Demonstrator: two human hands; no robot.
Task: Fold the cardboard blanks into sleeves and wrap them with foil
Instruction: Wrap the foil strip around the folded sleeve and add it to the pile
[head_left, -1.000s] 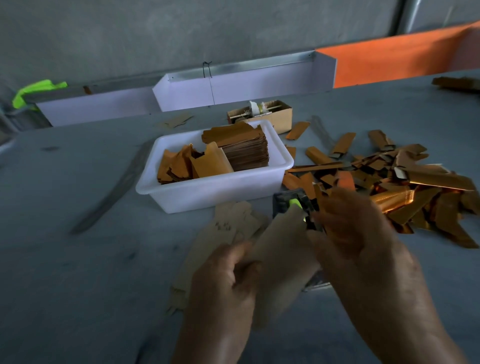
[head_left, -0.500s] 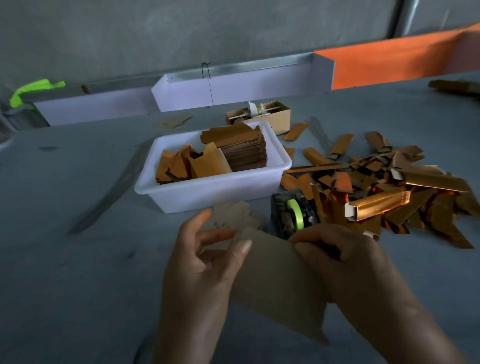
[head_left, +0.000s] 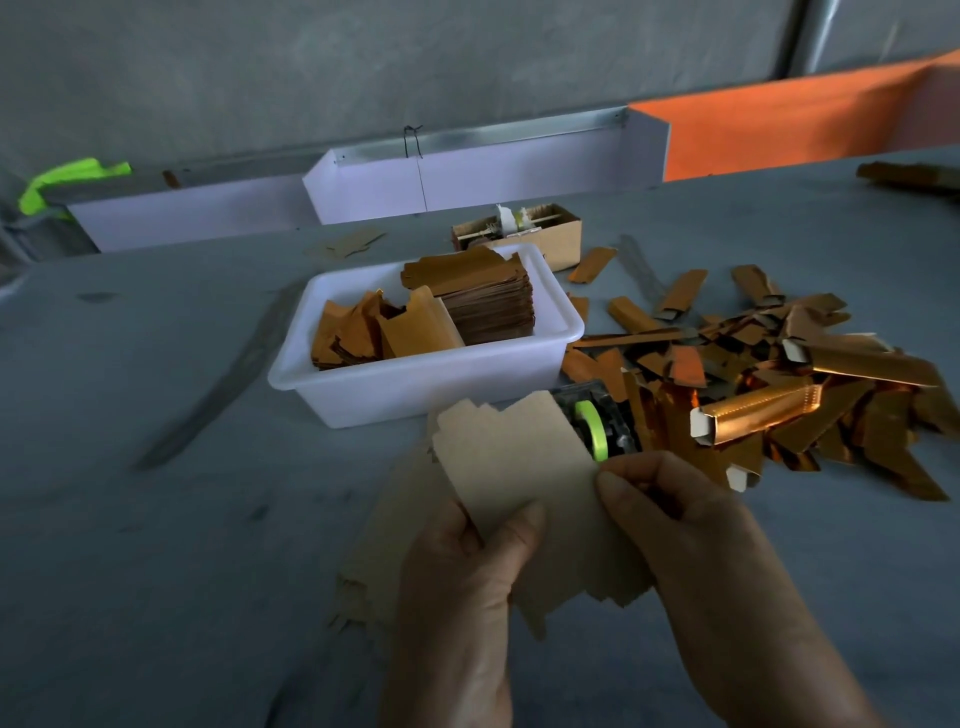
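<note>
Head view: both hands (head_left: 587, 561) pinch a cardboard blank (head_left: 524, 478) over grey table (head_left: 156, 519).

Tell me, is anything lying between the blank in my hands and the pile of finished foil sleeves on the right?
Yes. The black tape dispenser with the green roll sits just beyond the flat brown cardboard blank, between it and the heap of copper foil-wrapped sleeves. Both the left hand and right hand already pinch the blank, so nothing blocks the hold.
</note>
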